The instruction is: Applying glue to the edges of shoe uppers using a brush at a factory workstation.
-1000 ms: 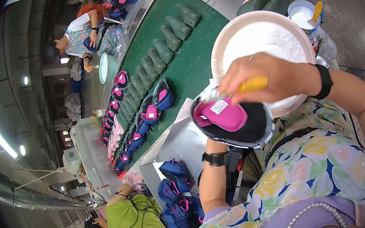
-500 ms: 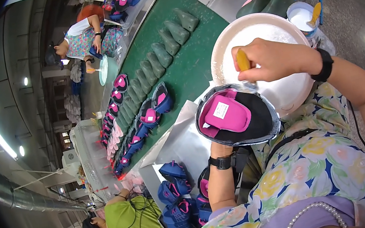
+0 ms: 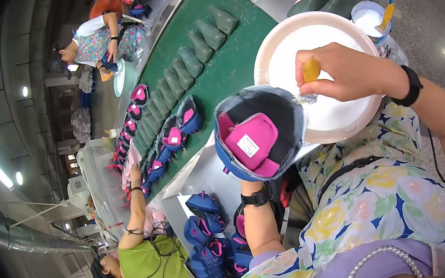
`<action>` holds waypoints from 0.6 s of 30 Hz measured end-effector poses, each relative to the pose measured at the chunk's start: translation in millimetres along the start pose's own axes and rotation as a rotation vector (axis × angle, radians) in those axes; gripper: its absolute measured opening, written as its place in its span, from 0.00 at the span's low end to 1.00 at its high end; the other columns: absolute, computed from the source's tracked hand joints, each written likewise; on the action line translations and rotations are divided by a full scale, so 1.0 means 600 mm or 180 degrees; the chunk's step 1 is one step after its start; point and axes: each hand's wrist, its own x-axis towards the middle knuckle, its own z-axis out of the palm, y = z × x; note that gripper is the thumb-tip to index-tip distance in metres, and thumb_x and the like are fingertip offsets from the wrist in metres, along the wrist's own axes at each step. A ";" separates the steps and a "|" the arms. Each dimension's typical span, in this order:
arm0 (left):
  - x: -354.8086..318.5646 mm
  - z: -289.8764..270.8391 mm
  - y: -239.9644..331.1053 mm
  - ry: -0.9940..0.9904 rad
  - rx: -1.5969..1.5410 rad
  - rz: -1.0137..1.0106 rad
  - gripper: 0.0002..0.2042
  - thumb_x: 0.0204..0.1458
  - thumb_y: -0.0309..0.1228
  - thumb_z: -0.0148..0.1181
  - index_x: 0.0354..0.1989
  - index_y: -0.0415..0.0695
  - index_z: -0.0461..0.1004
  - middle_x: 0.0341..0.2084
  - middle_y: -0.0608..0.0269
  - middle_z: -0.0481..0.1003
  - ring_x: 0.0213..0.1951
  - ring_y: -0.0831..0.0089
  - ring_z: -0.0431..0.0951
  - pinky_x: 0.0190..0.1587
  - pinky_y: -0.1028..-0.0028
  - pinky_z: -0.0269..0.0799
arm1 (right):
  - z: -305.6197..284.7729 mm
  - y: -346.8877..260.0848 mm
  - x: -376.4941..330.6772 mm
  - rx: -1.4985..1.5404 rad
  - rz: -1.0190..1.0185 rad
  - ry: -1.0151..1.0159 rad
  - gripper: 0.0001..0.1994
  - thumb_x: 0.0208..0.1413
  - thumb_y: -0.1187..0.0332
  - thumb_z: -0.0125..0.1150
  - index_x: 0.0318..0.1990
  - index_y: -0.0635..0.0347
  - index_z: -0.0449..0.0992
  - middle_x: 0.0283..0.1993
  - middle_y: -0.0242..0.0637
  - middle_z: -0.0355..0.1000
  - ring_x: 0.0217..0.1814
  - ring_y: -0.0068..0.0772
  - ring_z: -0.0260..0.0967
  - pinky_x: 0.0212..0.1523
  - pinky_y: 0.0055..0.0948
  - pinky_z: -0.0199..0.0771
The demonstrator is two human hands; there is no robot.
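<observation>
My left hand (image 3: 251,187) holds up a shoe upper (image 3: 281,108) from beneath; its fingers are hidden behind it. The upper is blue and black, its opening facing up, with a pink tongue (image 3: 254,134) bearing a white label. In my right hand (image 3: 339,72) the fingers close round a brush with a yellow handle (image 3: 310,69). The brush's bristle end (image 3: 306,99) meets the upper's raw edge on the right. Below the right hand is a pale pink basin (image 3: 265,58) of white liquid.
Green shoe lasts (image 3: 191,62) and blue-pink uppers (image 3: 173,137) line a green conveyor belt (image 3: 242,38). More uppers (image 3: 208,256) pile up at lower left. A small tub (image 3: 368,19) with a yellow-handled brush stands right of the basin. Co-workers (image 3: 148,259) (image 3: 90,43) sit along the belt.
The upper has moved left and turned, so its black toe end now points up and right. My right hand has shifted slightly right, with the brush at the edge. The green-shirted co-worker reaches to the belt.
</observation>
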 end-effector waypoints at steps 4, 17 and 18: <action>0.010 -0.001 -0.010 -0.0016 -0.0179 0.0156 0.21 0.67 0.42 0.48 0.63 0.46 0.60 0.58 0.57 0.68 0.57 0.62 0.74 0.59 0.60 0.75 | 0.042 -0.037 -0.025 0.1061 -0.0344 0.0800 0.09 0.57 0.69 0.65 0.40 0.60 0.72 0.34 0.40 0.77 0.36 0.37 0.76 0.40 0.31 0.73; 0.088 -0.145 -0.081 0.1313 -0.0302 -0.0831 0.18 0.64 0.35 0.54 0.60 0.53 0.61 0.54 0.58 0.72 0.52 0.65 0.77 0.53 0.64 0.77 | -0.023 0.034 -0.046 0.0881 0.0749 0.1229 0.05 0.58 0.75 0.62 0.38 0.63 0.72 0.39 0.34 0.72 0.44 0.25 0.72 0.48 0.25 0.70; 0.124 -0.172 -0.075 0.0749 0.0348 -0.1064 0.14 0.66 0.35 0.51 0.58 0.54 0.62 0.44 0.61 0.75 0.37 0.69 0.79 0.39 0.67 0.79 | -0.029 0.041 -0.054 0.1022 0.0766 0.1261 0.06 0.58 0.76 0.62 0.40 0.63 0.72 0.40 0.33 0.71 0.46 0.25 0.72 0.49 0.25 0.70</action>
